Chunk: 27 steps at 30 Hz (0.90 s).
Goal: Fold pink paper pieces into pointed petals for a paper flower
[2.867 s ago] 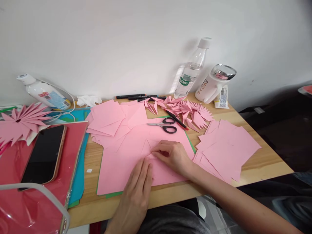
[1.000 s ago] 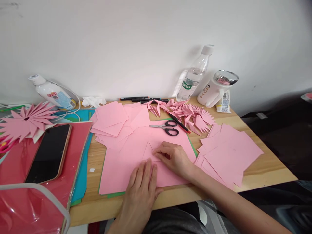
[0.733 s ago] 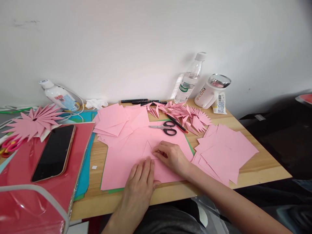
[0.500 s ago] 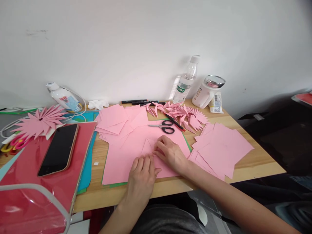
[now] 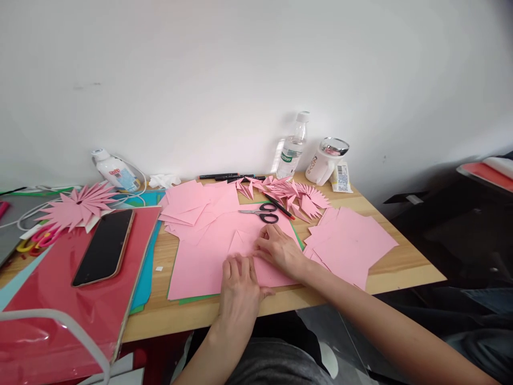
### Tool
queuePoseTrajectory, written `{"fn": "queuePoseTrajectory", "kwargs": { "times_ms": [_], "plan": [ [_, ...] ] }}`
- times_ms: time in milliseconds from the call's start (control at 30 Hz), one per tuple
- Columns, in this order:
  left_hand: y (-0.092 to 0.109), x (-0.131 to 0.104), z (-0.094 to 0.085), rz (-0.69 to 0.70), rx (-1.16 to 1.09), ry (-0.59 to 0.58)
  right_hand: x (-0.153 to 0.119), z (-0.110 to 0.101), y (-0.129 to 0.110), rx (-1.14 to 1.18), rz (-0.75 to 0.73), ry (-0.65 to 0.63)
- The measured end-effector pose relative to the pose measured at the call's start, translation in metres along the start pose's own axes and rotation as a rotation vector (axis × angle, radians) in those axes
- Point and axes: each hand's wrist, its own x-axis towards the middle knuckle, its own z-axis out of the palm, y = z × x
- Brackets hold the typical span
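A small folded piece of pink paper [image 5: 239, 243] lies on a large pink sheet [image 5: 196, 272], its pointed tip toward the wall. My left hand [image 5: 240, 283] presses on the near end of the piece with its fingertips, and its thumb sticks out to the side. Curled over the piece's right edge, the fingers of my right hand [image 5: 278, 248] are closed on the paper; their tips are partly hidden. Beyond my right hand lie black-handled scissors [image 5: 267, 214] and a black pen [image 5: 279, 205].
Loose pink squares lie in piles at left [image 5: 186, 203] and right [image 5: 348, 246]. Folded pink pieces [image 5: 306, 195] sit before a water bottle [image 5: 293, 152] and a white mug [image 5: 324, 163]. At left are a phone [image 5: 104, 246], a red folder [image 5: 80, 299] and a pink paper pinwheel [image 5: 78, 206].
The camera view has shifted, so the table items appear moved. Both hands stay on the folded paper, with little visible change in their pose.
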Motion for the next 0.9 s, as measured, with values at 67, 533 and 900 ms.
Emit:
{"fn": "queuePoseTrajectory", "kwargs": {
  "times_ms": [67,533,900],
  "plan": [
    [0.001,-0.001,0.0,-0.004,-0.002,-0.017,-0.001,-0.002,0.0,0.005,-0.002,0.004],
    [-0.071,0.012,-0.007,0.356,-0.334,-0.032,0.002,-0.002,-0.003,0.25,-0.265,0.019],
    [-0.075,0.01,-0.015,0.362,-0.443,-0.127,0.021,-0.012,-0.003,-0.006,-0.517,-0.214]
  ]
}}
